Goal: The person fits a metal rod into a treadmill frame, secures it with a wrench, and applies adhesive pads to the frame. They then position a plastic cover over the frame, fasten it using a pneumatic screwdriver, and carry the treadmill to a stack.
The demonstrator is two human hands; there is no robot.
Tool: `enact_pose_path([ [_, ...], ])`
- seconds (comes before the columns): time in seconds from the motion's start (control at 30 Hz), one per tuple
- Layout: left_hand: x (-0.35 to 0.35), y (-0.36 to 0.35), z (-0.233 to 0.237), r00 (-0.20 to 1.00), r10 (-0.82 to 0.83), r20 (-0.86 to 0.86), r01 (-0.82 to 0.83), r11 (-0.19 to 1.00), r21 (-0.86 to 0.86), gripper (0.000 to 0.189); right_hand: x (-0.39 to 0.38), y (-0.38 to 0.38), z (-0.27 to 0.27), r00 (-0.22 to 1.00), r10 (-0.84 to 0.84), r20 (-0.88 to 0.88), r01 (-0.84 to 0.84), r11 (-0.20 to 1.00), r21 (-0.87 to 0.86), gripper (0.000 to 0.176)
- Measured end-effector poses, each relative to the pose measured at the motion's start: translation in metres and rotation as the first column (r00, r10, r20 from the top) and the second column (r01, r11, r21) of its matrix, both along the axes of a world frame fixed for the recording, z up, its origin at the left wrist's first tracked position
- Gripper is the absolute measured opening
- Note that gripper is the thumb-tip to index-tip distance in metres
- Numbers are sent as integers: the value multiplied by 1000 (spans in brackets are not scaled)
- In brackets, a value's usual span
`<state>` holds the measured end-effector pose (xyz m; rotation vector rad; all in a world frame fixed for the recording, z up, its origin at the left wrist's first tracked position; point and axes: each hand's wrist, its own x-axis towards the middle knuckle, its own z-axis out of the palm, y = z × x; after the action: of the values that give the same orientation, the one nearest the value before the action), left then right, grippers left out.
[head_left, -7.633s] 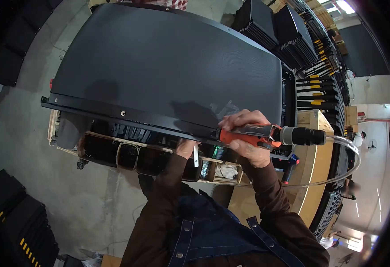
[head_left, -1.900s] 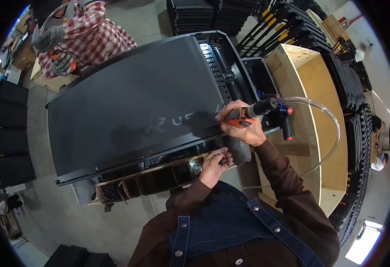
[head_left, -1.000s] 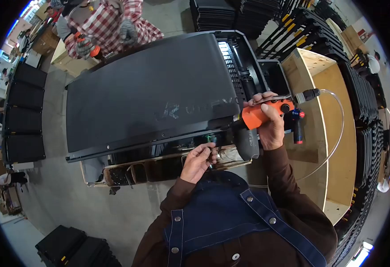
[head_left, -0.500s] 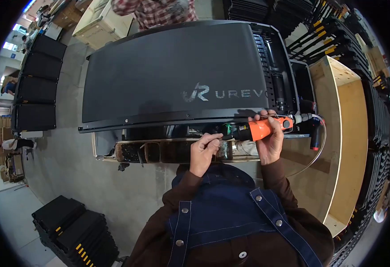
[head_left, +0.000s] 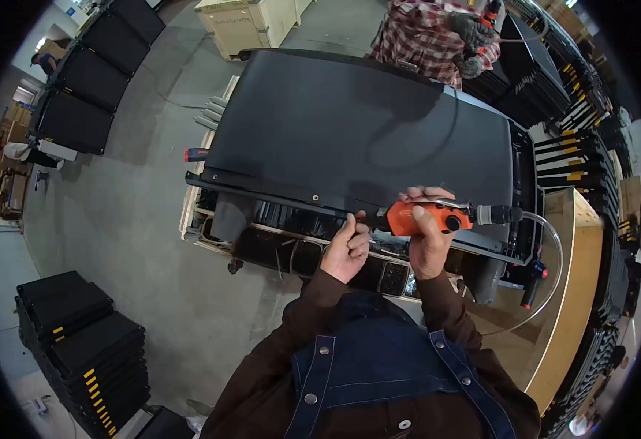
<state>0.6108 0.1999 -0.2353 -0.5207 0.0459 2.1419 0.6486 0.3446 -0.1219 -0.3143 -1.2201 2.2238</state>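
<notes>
My right hand (head_left: 429,254) is wrapped around an orange air-powered driver (head_left: 407,219), which lies level and points left. Its hose (head_left: 554,238) curves down from the rear end. At the driver's dark tip, my left hand (head_left: 346,252) has its thumb and fingers pinched together. Whatever sits between them is too small to make out. Both hands are over the near edge of a black treadmill (head_left: 320,110). A round screw head (head_left: 315,197) shows on its side rail, just left of the driver tip.
A wooden compartment tray (head_left: 392,293) holding small parts runs beneath the treadmill's near side. A red-and-blue-handled tool (head_left: 196,154) lies at the left end. Across the treadmill, a gloved co-worker (head_left: 437,36) holds a tool. A plywood crate (head_left: 582,256) stands at right; black panels (head_left: 90,340) are stacked lower left.
My view has shifted, and the co-worker now appears farther right with a tool. Both hands and the driver stay together beside the rail. The white lettering on the belt is no longer visible.
</notes>
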Motion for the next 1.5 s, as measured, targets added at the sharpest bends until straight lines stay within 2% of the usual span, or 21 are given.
enact_pose_path([
  [0.1,-32,-19,-7,991,107,77,-114,989,89,34,-43,-36,-1,996,93,-1,-91,977,195,35],
  [0.2,-56,-29,-15,979,103,176,-115,992,56,36,-70,-58,-4,991,135,21,-135,935,328,37],
  [0.27,-61,-35,-11,969,64,239,-81,995,61,38,-83,-68,-7,981,188,52,-191,867,460,38],
  [0.4,-70,-41,-11,947,-53,316,20,994,106,47,-98,-79,9,962,203,181,-269,810,521,35],
  [0.53,-78,-42,-9,928,-54,369,4,991,136,47,-112,-93,16,966,142,215,-235,828,510,35],
  [0.6,-82,-43,-12,934,-106,341,79,993,90,46,-117,-98,14,969,67,238,-186,834,520,36],
  [0.63,-83,-46,-14,932,-109,345,80,992,97,46,-120,-100,13,968,65,244,-187,831,524,36],
  [0.7,-78,-53,-17,965,-129,230,123,992,42,44,-123,-104,7,952,72,298,-237,790,566,34],
  [0.73,-75,-56,-19,964,-131,230,123,991,49,44,-123,-107,2,957,112,266,-234,841,488,32],
  [0.8,-65,-68,-16,974,-177,141,188,980,-68,42,-127,-108,1,955,118,272,-250,812,527,31],
  [0.87,-51,-79,-23,974,-154,166,158,987,-13,35,-125,-101,-4,945,164,285,-300,785,542,31],
  [0.93,-44,-91,-18,966,-174,192,218,945,-243,28,-124,-98,-11,944,164,286,-305,764,569,30],
  [1.0,-36,-100,-27,961,-194,195,239,939,-247,25,-128,-99,-13,945,167,281,-309,739,599,30],
  [1.07,-29,-106,-31,947,-235,220,294,911,-291,24,-129,-100,-13,945,186,269,-311,771,556,28],
  [1.1,-24,-109,-31,948,-232,217,290,911,-293,24,-129,-100,-12,945,189,266,-311,771,556,28],
  [1.17,-19,-117,-26,982,-173,76,186,959,-216,23,-130,-101,-11,947,184,261,-299,802,518,27],
  [1.3,-21,-125,3,980,-197,4,192,952,-239,24,-125,-93,-11,949,215,230,-309,776,550,30],
  [1.37,-24,-125,22,984,-173,-46,152,941,-303,20,-122,-91,6,895,260,362,-428,729,534,35],
  [1.4,-24,-126,23,983,-173,-56,147,938,-313,20,-123,-86,13,899,265,349,-422,734,532,35],
  [1.47,-22,-129,25,985,-124,-123,89,962,-260,20,-126,-72,24,795,417,441,-606,591,533,38],
  [1.5,-21,-131,24,984,-124,-131,85,959,-269,20,-125,-72,25,790,444,422,-612,611,502,36],
])
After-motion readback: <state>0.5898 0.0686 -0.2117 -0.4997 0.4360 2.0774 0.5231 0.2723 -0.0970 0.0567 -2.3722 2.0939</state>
